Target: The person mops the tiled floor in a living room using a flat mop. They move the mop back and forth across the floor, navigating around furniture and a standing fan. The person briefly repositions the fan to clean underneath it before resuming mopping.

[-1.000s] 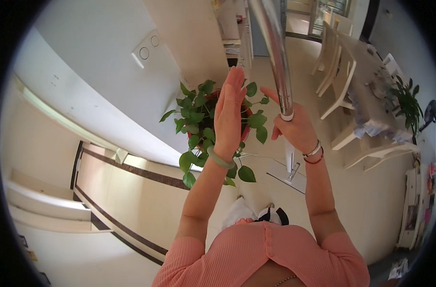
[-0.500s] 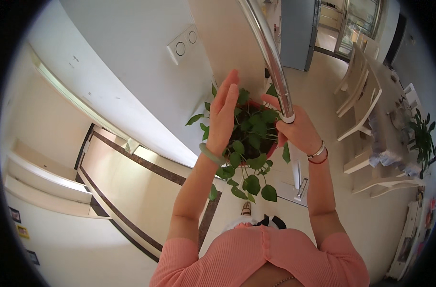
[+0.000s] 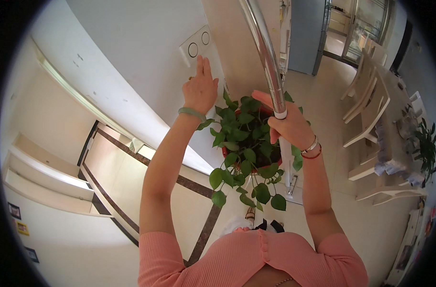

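My left hand is raised against the light wall, two fingers stretched out and the others folded. Its fingertips lie at the lower edge of a white switch panel with round buttons; whether they press it I cannot tell. My right hand is around an upright pole at its white collar, thumb on the near side, with some fingers extended past it. The pole's upper part is a curved chrome tube. Between my arms, lower down, a leafy trailing plant grows in a red pot, partly hidden by leaves.
At right stand several white chairs by a dining table with another green plant. A grey fridge stands at the far side. The pole's base plate is on the floor. A dark-bordered passage opens at left.
My left hand has moved up and left from beside the plant to the switch panel, turning its back toward me. My right hand stays on the pole, which has shifted slightly left.
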`<state>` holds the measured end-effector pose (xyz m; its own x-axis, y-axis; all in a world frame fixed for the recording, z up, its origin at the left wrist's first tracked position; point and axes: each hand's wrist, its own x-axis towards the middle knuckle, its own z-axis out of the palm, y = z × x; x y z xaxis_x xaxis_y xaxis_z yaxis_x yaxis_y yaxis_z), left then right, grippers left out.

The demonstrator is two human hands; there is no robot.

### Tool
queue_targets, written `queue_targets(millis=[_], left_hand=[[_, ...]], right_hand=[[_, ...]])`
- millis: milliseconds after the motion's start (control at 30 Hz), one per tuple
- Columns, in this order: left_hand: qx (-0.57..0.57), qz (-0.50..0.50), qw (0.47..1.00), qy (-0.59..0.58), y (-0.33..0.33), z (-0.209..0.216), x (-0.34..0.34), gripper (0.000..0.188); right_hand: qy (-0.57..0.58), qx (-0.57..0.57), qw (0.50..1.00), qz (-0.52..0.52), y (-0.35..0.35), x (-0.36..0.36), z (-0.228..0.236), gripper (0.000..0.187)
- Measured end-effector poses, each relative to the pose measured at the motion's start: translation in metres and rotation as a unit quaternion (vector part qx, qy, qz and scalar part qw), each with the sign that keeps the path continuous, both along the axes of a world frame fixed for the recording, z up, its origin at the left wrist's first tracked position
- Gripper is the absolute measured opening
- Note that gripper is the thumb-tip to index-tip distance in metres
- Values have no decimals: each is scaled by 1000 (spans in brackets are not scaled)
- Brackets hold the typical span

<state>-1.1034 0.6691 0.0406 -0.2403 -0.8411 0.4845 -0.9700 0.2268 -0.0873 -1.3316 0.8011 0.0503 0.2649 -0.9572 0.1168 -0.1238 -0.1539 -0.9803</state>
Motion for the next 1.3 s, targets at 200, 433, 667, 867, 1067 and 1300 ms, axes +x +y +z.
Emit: queue_targets(millis=[200,433,667,867,1067,1300], left_hand=[[-7,-9,998,-67,-31,-5,18,67],[-8,26,991,-129,-49,-1,25,68],[-17,44,975,-217,-66,-5,40,64],[-26,79,940,-330,-76,-11,41,68],[-5,89,944,-317,-86,-19,45,68],[-5,50,960,-274,-83,-11,47,64]], right_hand=[[-11,-19,1000,1,-16,9,-2,56],[-14,-26,999,16,-32,14,-3,54],[4,0,999,35,-34,18,-6,70],[-2,-3,999,39,-32,15,-5,71],[-16,-16,999,25,-19,3,-5,71],[-54,-30,998,-4,-1,-21,-9,71]])
